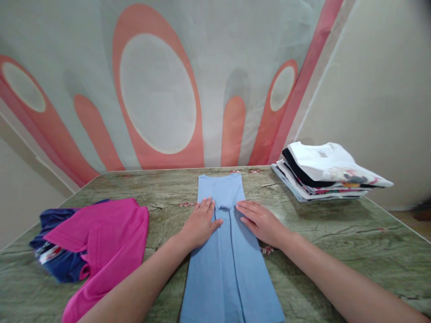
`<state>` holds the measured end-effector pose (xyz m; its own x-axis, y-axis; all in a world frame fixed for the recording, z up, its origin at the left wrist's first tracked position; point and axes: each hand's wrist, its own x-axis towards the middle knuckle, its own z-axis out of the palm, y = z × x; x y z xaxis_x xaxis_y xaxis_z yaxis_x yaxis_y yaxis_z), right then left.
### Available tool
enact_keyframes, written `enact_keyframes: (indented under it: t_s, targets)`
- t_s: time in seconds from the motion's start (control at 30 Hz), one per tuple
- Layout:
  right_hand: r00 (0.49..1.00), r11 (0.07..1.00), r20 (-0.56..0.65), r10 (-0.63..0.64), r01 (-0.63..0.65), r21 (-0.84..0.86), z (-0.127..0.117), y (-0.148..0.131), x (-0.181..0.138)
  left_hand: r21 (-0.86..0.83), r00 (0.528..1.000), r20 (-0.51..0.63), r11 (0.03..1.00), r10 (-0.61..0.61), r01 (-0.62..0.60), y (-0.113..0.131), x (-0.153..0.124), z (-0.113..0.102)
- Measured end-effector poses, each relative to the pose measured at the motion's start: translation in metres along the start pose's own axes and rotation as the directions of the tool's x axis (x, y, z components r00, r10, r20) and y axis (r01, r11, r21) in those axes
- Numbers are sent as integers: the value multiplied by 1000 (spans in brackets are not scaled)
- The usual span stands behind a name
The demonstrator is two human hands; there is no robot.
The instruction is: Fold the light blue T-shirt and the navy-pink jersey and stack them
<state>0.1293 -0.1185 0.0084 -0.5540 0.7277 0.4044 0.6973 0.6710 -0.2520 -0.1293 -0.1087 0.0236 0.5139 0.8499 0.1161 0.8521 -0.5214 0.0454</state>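
Left hand point(200, 222) and right hand point(261, 220) lie flat, fingers extended, grasping nothing, on a light-blue garment point(227, 260) stretching nearward from the far edge of the wood-grain bench point(168, 190); a coral-patterned backdrop point(215, 72) hangs beyond.

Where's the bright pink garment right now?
In the head view, the pink garment lies on the left side of the table, partly over a dark blue garment and left of the light blue garment.
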Motion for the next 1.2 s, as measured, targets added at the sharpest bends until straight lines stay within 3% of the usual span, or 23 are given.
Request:
enact_keyframes:
  t_s: [0.13,0.33,0.47,0.57,0.93,1.2]
  targets:
    - [994,1000,109,-3,3,-4,6,0,5,19,1000,-18,1000,0,0,-2,11,9]
    - [993,995,77,89,-86,-44,7,10,10,24,997,-69,999,-43,45,-9,19,13]
    - [991,999,128,33,-30,-20,2,-4,1,8,998,-62,1000,16,-15,3,1,6]
    - [988,997,141,67,-60,-57,-1,-19,-3,17,999,-39,1000,-2,2,12,-6,3]
    - [969,995,226,96,-99,3,-2,-47,-5,80,990,-139,997,32,-21,25,-7,16]
    - [957,995,277,89,-100,26,-6,-61,-5,87,993,-111,996,29,-19,34,-10,16]
